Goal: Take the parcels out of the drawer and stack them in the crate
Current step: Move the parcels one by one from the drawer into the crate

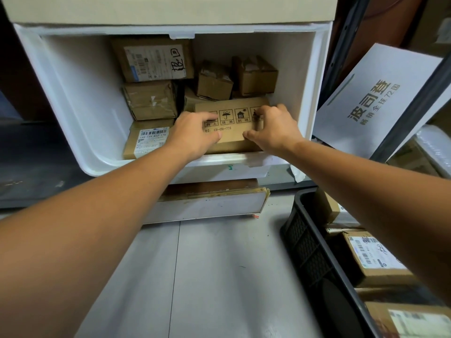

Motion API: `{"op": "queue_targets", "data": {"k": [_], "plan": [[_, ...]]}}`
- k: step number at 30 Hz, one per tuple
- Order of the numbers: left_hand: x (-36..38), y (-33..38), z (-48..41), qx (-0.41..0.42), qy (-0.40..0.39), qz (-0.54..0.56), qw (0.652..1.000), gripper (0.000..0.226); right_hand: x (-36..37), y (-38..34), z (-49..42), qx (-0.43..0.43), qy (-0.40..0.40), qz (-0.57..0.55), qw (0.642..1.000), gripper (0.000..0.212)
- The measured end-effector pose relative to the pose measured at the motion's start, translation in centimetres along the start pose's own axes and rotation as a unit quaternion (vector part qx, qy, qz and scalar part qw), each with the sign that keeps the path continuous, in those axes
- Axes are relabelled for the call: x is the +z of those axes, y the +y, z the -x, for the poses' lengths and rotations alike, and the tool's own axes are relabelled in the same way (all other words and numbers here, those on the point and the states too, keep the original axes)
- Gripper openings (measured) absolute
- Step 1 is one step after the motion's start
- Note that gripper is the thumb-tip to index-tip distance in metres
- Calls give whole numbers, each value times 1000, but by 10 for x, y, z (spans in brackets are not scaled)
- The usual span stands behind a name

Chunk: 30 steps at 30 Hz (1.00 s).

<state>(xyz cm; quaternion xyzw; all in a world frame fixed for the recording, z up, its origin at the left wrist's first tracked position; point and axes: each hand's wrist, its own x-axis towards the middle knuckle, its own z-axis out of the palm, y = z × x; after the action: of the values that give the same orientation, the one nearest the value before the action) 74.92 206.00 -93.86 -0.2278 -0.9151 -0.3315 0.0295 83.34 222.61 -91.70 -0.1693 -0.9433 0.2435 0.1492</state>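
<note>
**Flat parcel (231,134) clasped in open drawer (85,106)**

A black crate (305,240) holding boxes sits nearest, below the right grip (273,128). The left grip (192,135) and right grip pinch the flat parcel between them at the drawer's front. More parcels (156,59) lie beyond.

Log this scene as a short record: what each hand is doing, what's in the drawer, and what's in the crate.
left hand: grips printed box, left end
right hand: grips printed box, right end
printed box: flat, at front right of drawer
drawer: white, open
other parcels: cardboard, stacked at drawer's left and back
crate: black, lower right, holds labelled parcels
</note>
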Motion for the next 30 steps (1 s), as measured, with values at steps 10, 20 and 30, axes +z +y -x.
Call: {"op": "queue_targets", "data": {"k": [10,20,30], "plan": [[-45,23,30,12,30,12,999,53,-27,-26,32,-20,43,-55,997,57],[-100,41,77,-70,62,231,968,97,-66,-67,71,-60,53,-65,995,60],[-146,51,136,-22,23,227,973,81,-94,-90,132,-65,24,-107,992,44]]}}
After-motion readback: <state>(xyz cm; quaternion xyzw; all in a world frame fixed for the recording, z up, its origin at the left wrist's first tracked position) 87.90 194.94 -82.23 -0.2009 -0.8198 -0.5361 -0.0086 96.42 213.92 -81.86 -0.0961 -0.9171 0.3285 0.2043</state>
